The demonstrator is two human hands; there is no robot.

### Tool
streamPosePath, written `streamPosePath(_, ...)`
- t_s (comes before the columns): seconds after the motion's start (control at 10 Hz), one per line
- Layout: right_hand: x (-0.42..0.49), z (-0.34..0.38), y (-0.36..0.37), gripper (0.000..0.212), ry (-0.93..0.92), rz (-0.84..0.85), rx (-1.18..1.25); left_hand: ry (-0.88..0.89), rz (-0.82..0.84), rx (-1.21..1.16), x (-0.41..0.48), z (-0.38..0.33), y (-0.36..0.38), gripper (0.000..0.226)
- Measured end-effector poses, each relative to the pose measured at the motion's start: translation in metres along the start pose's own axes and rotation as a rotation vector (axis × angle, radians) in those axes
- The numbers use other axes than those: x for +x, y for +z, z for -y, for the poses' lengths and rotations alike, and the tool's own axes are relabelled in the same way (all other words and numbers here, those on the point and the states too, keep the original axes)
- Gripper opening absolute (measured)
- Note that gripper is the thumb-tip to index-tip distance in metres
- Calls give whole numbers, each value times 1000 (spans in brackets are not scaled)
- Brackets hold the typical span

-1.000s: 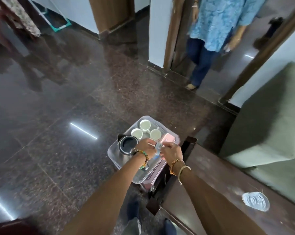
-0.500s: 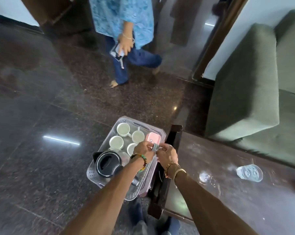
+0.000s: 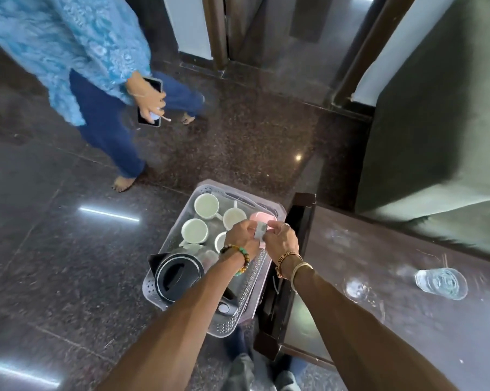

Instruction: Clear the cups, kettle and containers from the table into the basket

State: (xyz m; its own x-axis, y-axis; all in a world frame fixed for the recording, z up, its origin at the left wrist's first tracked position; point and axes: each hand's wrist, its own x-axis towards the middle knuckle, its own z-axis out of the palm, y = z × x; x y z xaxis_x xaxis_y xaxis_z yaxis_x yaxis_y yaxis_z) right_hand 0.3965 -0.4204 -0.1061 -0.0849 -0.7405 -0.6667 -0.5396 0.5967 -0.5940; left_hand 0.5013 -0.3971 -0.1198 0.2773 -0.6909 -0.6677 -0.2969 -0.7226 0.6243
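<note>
- Grey plastic basket is sitting on the dark stone floor, just beside the end of the wooden table.
- Inside it, white cups are standing upright at the far end. A black kettle is filling the near left corner, and a pink container is lying at the far right, on the table side.
- Over the basket's right side, the left hand & right hand are meeting, fingers curled. Both are pinching one small grey item between them; can't tell what it is.
- A clear glass is standing on the table, well apart from the hands.
- A 2nd person in a blue top is stepping barefoot across the floor beyond the basket, gripping a phone.
</note>
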Motion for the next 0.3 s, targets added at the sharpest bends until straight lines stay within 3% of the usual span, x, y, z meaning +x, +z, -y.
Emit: streamPosePath(0.3, -5, -7, -11, 38, -14, -23, -81, 22, -60, 34, -8, 5, 1, 40)
